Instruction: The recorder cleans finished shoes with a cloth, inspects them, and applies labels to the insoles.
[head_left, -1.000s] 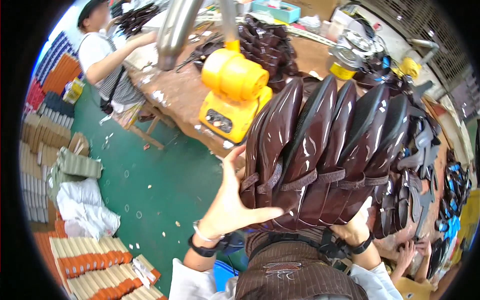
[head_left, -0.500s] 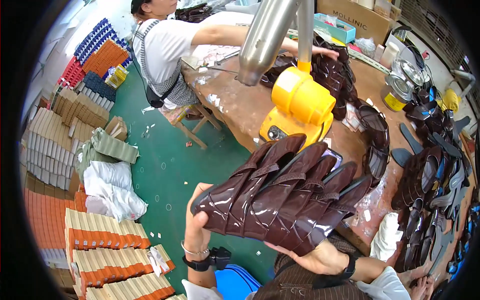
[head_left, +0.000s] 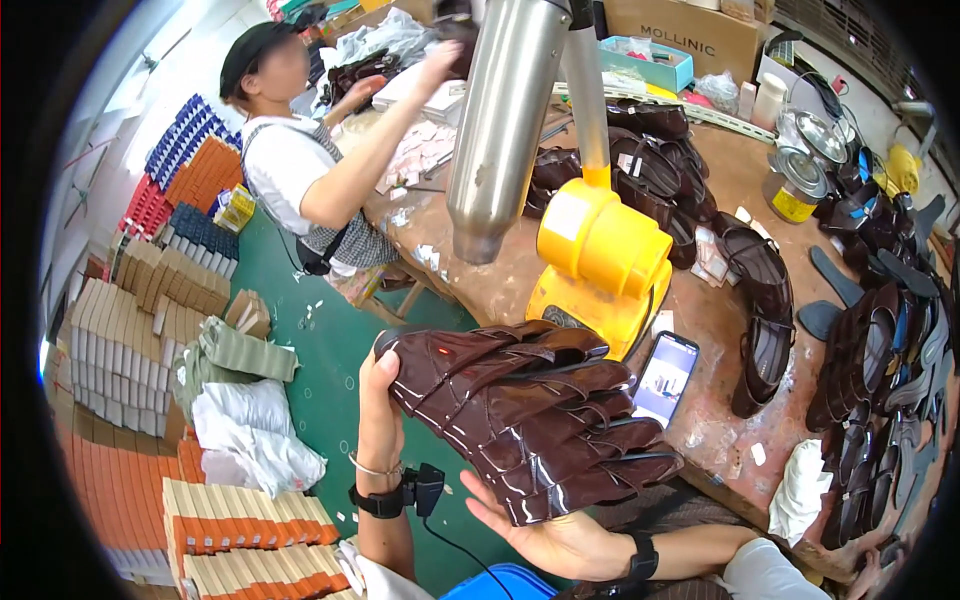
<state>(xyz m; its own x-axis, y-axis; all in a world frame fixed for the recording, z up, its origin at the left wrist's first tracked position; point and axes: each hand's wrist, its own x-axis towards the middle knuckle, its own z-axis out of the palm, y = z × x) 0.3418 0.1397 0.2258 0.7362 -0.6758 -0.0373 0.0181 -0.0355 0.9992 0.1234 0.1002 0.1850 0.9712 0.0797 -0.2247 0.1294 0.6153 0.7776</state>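
A stack of several dark brown glossy sandals [head_left: 525, 415] lies fanned out between my hands, just in front of the worktable's near edge. My left hand [head_left: 378, 415] grips the stack's left end, with a black band and a thin bracelet at its wrist. Palm up, my right hand [head_left: 545, 535] supports the stack from below; its wrist carries a black band too. Most of the right palm is hidden under the sandals.
A yellow machine [head_left: 600, 260] with a silver metal duct [head_left: 500, 120] stands on the brown worktable [head_left: 720, 400], beside a phone [head_left: 665, 378]. More brown sandals [head_left: 660, 165] and soles [head_left: 880, 360] cover the table. A person in a white shirt [head_left: 290, 170] works at left; stacked boxes [head_left: 130, 330] line the green floor.
The stack of sandals has come down and tilted flatter, away from the table toward my lap. My view has swung left, bringing the other person and the boxes further into sight.
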